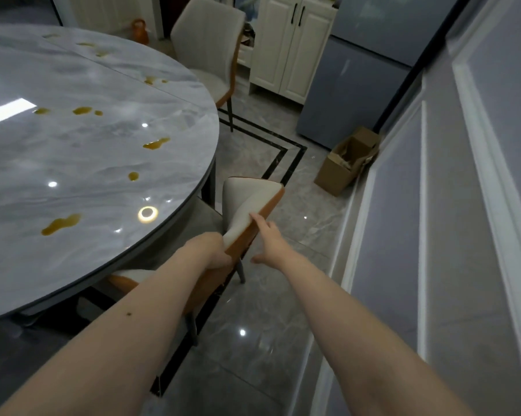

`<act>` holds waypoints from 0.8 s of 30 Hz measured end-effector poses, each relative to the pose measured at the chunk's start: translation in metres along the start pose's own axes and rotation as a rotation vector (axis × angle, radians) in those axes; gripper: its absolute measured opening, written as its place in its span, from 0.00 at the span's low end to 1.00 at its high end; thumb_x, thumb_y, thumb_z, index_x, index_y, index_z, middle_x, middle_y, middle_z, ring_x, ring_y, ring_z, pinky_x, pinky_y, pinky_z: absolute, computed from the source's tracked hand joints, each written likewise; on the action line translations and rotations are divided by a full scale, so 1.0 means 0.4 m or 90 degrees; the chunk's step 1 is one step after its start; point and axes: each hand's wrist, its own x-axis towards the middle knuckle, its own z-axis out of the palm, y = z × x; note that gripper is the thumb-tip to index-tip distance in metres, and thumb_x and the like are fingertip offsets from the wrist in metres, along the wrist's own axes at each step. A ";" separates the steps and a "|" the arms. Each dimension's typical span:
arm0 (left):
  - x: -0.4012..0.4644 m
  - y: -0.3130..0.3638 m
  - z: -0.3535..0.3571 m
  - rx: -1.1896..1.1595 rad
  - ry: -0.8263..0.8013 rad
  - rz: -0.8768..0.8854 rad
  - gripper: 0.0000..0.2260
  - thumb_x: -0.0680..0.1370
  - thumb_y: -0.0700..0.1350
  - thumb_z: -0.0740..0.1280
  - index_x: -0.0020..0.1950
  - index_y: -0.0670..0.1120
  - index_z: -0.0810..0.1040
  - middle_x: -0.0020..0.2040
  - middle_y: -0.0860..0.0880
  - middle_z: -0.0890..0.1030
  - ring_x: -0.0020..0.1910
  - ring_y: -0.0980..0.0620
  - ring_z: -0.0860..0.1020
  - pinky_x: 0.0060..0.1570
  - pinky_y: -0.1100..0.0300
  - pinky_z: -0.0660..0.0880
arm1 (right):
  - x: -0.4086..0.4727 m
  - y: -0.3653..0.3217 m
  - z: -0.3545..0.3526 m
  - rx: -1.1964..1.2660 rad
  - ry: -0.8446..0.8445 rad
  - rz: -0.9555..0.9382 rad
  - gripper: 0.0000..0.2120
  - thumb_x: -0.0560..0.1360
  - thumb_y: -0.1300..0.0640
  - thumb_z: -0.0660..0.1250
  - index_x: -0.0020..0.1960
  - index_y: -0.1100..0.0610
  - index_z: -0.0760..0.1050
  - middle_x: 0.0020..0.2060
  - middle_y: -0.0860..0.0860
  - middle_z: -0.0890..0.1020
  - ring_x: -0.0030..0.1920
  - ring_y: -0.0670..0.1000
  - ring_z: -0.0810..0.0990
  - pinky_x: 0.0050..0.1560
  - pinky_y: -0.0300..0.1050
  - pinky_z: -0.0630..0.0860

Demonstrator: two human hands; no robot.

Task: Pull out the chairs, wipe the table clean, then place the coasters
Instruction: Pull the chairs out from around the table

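Both your arms reach forward. Your left hand (215, 253) grips the near end of the chair (253, 208) backrest, fingers hidden behind it. Your right hand (269, 243) is spread, fingertips touching the top edge. The backrest runs away from you, tucked beside the stained table (103, 163) to your left.

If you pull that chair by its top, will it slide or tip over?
The chair will probably slide, since the floor looks glossy and smooth. Pulling high on the backrest, where the left hand grips, might tilt it slightly. Thin legs suggest it is fairly light.
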 end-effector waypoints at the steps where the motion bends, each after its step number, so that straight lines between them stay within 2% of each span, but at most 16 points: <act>1: 0.009 0.022 -0.002 0.005 0.027 0.016 0.22 0.74 0.53 0.66 0.64 0.44 0.69 0.51 0.47 0.75 0.49 0.47 0.77 0.51 0.53 0.76 | -0.003 0.017 -0.021 -0.002 0.014 -0.014 0.49 0.68 0.63 0.75 0.77 0.48 0.48 0.73 0.56 0.57 0.71 0.58 0.62 0.68 0.49 0.65; 4: 0.044 0.110 -0.013 -0.007 0.097 0.066 0.23 0.76 0.50 0.64 0.68 0.44 0.64 0.57 0.45 0.75 0.53 0.45 0.77 0.53 0.50 0.76 | 0.003 0.079 -0.094 -0.058 0.045 -0.011 0.45 0.68 0.63 0.75 0.76 0.51 0.53 0.73 0.55 0.61 0.72 0.55 0.63 0.70 0.46 0.64; 7: 0.089 0.192 -0.039 -0.033 0.134 0.124 0.25 0.77 0.48 0.64 0.71 0.45 0.59 0.60 0.44 0.74 0.56 0.44 0.76 0.54 0.51 0.75 | 0.023 0.118 -0.152 -0.118 0.046 -0.004 0.40 0.68 0.61 0.75 0.75 0.53 0.59 0.71 0.55 0.65 0.70 0.55 0.65 0.70 0.49 0.65; 11: 0.196 0.313 -0.088 -0.033 0.159 0.189 0.25 0.77 0.46 0.64 0.72 0.44 0.60 0.66 0.43 0.71 0.62 0.44 0.73 0.56 0.53 0.71 | 0.090 0.161 -0.249 -0.136 0.088 0.022 0.37 0.71 0.60 0.74 0.75 0.55 0.60 0.72 0.55 0.64 0.72 0.54 0.63 0.71 0.46 0.62; 14: 0.273 0.388 -0.127 -0.075 0.158 0.212 0.29 0.77 0.47 0.65 0.75 0.42 0.57 0.70 0.42 0.68 0.67 0.43 0.70 0.62 0.51 0.69 | 0.152 0.173 -0.319 -0.128 0.106 0.028 0.35 0.72 0.61 0.72 0.74 0.56 0.60 0.72 0.55 0.64 0.72 0.54 0.63 0.71 0.45 0.61; 18: 0.384 0.465 -0.182 -0.064 0.180 0.245 0.25 0.77 0.47 0.64 0.71 0.43 0.60 0.64 0.42 0.73 0.61 0.43 0.74 0.58 0.49 0.73 | 0.240 0.201 -0.415 -0.142 0.120 0.038 0.34 0.73 0.60 0.70 0.75 0.56 0.59 0.72 0.55 0.64 0.72 0.53 0.62 0.71 0.43 0.60; 24: 0.579 0.583 -0.263 0.001 0.131 0.223 0.22 0.77 0.47 0.64 0.68 0.43 0.62 0.60 0.41 0.74 0.57 0.43 0.74 0.55 0.47 0.74 | 0.398 0.273 -0.572 -0.156 0.136 0.058 0.32 0.73 0.60 0.70 0.74 0.56 0.60 0.72 0.54 0.65 0.72 0.53 0.63 0.70 0.43 0.60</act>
